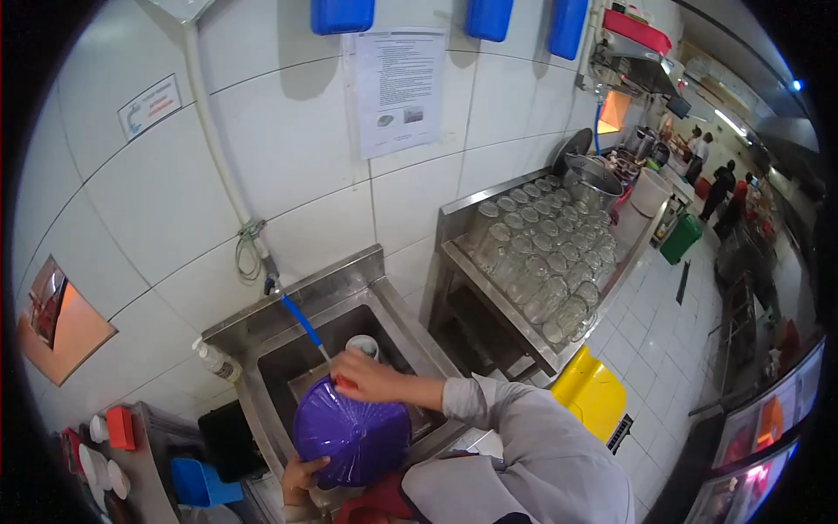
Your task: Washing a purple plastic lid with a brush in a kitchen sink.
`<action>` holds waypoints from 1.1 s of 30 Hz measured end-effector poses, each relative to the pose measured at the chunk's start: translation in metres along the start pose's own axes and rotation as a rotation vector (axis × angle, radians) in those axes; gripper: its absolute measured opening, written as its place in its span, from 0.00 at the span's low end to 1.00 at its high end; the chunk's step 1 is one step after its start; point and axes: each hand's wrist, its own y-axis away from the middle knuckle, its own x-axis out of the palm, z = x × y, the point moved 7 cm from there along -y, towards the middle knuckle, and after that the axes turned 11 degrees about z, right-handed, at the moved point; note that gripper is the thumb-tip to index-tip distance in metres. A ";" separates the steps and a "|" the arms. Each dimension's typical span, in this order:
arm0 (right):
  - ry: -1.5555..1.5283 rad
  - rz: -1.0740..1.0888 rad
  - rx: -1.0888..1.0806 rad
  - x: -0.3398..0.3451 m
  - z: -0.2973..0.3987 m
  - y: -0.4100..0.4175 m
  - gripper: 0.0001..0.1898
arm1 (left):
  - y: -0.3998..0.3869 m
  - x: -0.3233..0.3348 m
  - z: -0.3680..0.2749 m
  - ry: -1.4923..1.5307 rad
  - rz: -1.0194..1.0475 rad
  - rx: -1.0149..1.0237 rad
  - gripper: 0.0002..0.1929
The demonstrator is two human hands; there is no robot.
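Observation:
Over the steel sink (419, 327) I see a round purple plastic vessel (360, 432), ribbed and wet, with its underside towards me. My left hand (304, 473) grips its lower left rim, thumb on the outer face. At its upper edge is my right hand (366, 376), closed around a small red object (344, 382), perhaps a scrubber, mostly covered by the fingers. A blue hose (301, 319) on the tap runs a thin stream of water down beside the vessel. Behind my right hand, a white cup-like container (363, 345) stands in the sink.
Many upturned glass jars (543, 255) cover the steel table at right, with a large pot (592, 178) behind them. A soap bottle (216, 360) stands at the sink's left. A yellow plastic object (589, 396) is near my right elbow. Several people (720, 190) are far off.

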 end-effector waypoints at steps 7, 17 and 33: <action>0.131 0.261 0.044 0.020 -0.016 0.019 0.10 | -0.002 0.029 -0.054 0.158 0.119 0.186 0.29; -0.023 0.413 -0.316 0.035 0.030 0.003 0.13 | -0.012 0.024 -0.004 0.504 0.192 -0.024 0.29; 0.048 0.047 0.076 0.022 0.034 -0.005 0.14 | -0.022 0.040 -0.014 0.447 0.287 -0.056 0.29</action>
